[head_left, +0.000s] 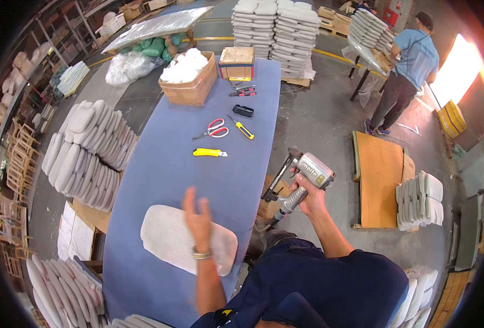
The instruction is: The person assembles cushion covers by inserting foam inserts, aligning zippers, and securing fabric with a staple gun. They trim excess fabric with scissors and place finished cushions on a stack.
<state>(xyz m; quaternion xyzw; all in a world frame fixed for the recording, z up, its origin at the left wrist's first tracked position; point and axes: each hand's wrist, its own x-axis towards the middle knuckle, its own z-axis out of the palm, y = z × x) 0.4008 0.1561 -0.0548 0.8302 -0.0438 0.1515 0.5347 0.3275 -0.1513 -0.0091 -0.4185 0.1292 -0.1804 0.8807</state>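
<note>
A light grey padded panel (pixel 163 232), rounded at its corners, lies on the blue-covered table (pixel 143 180). Above it is my left hand (pixel 200 224), slightly smeared by motion, its fingers stretched apart and holding nothing; whether it touches the panel I cannot tell. My right hand (pixel 310 198) grips a silver pneumatic staple gun (pixel 314 169) by its handle, off the table's right edge. Farther up the table are a yellow utility knife (pixel 208 152), red-handled scissors (pixel 217 130), a yellow-and-black screwdriver (pixel 244 129) and a small black case (pixel 243 111).
Red-handled pliers (pixel 244 93), an open carton (pixel 190 92) with white stuffing and a smaller box (pixel 236 61) occupy the table's far end. Cushion stacks (pixel 92 147) line the left side. At the far right, a person (pixel 414 60) in blue stands beside another table.
</note>
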